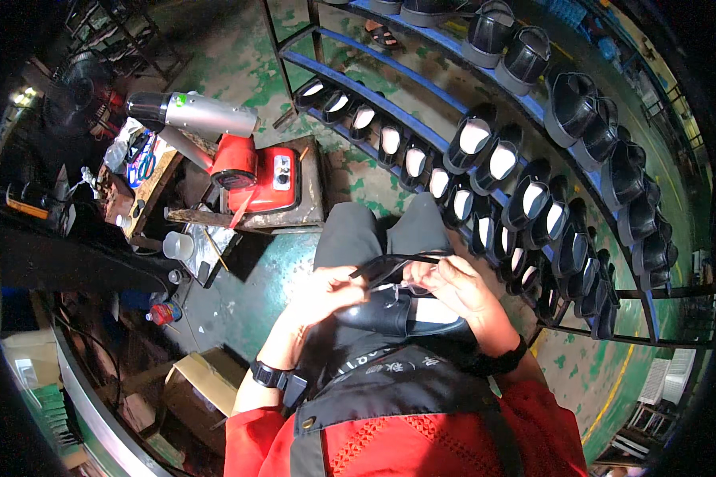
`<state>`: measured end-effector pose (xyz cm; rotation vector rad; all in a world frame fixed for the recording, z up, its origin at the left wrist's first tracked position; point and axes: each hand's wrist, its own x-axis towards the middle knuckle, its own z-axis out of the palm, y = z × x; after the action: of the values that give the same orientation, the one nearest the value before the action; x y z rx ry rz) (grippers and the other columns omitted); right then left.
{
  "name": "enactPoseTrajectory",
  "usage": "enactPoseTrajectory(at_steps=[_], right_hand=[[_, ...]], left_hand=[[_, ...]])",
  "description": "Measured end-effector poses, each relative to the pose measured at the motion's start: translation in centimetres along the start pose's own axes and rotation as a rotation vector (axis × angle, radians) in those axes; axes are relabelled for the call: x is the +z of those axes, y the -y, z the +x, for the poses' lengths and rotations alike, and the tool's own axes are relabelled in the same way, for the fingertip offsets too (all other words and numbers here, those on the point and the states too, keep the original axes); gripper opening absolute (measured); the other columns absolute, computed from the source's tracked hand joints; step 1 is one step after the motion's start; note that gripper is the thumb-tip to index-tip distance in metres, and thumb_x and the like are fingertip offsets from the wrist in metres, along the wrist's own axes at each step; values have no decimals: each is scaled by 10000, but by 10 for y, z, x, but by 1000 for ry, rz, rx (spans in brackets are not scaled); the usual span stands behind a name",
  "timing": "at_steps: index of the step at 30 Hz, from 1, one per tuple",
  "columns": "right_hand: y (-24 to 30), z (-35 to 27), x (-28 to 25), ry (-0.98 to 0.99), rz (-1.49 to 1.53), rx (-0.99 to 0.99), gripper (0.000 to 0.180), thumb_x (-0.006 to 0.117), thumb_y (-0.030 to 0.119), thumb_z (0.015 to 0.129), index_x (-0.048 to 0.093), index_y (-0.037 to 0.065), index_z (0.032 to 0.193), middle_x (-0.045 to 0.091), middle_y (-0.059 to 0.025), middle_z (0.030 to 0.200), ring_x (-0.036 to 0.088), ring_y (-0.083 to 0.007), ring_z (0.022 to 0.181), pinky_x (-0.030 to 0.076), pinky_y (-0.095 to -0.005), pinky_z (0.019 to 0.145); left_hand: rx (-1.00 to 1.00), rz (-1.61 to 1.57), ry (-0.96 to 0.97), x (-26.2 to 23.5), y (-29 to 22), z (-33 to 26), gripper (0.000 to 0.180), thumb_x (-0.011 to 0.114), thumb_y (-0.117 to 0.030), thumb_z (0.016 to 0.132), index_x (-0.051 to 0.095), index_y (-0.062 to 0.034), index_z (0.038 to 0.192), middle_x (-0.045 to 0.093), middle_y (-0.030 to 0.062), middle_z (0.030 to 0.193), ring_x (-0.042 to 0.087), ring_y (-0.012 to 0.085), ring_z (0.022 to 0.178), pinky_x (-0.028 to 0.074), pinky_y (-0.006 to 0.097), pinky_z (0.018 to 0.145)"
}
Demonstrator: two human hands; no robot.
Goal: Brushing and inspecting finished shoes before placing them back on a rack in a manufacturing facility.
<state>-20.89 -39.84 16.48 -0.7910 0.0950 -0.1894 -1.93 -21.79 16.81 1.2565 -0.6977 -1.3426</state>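
Note:
A black strap (398, 259) bows upward between my two hands, above my lap. My left hand (332, 294) is closed, its fingertips pinching the strap's left end. At the other end my right hand (457, 288) has thumb and fingers closed on the same strap. Something thin and shiny shows just under the strap, too small to make out. Below the hands, a black shoe (371, 316) with a white insole (432, 312) lies across my lap on the dark apron (390, 370). My fingers partly cover the shoe's upper side.
A blue-edged rack (358, 49) of black shoes (501, 160) stands ahead and right. Ahead left, a red and silver machine (266, 187) rests on a stand. Left are a white cup (177, 246), a red-labelled bottle (164, 313) and a cardboard box (203, 383).

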Motion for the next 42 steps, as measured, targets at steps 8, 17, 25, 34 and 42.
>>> enactPoseTrajectory(at_steps=[8,17,25,34,42], right_hand=[[10,3,24,19,20,-139,202,551,192,923,558,-11,927,536,-135,1008,520,-259,1030,435,-405,908],[60,12,77,356,-87,-430,162,643,228,864,611,72,836,572,-85,827,565,-296,814,470,-413,715],[79,7,114,540,-113,-533,171,659,185,838,717,52,748,625,-96,877,555,-273,902,464,-363,774],[106,6,127,649,-172,-529,97,695,88,798,726,179,812,634,-85,977,583,-264,913,474,-412,867],[107,22,125,658,-166,-559,172,645,91,833,710,246,798,649,6,917,584,-204,879,483,-390,790]], left_hand=[[339,536,-242,17,-24,0,106,646,-126,824,619,-25,808,607,45,719,567,136,618,438,272,578],[828,430,-364,42,-66,-28,108,498,-21,773,585,28,814,592,119,672,559,241,548,454,307,538],[1233,187,-352,87,-117,-39,308,434,-416,963,338,-156,827,419,31,569,343,119,403,303,236,438],[1406,-318,-360,114,-127,-41,128,531,-179,856,418,-161,798,433,-19,617,377,116,382,345,259,376],[1210,-181,-304,91,-137,-59,250,584,-398,844,519,-163,895,519,55,681,402,119,379,361,235,337]])
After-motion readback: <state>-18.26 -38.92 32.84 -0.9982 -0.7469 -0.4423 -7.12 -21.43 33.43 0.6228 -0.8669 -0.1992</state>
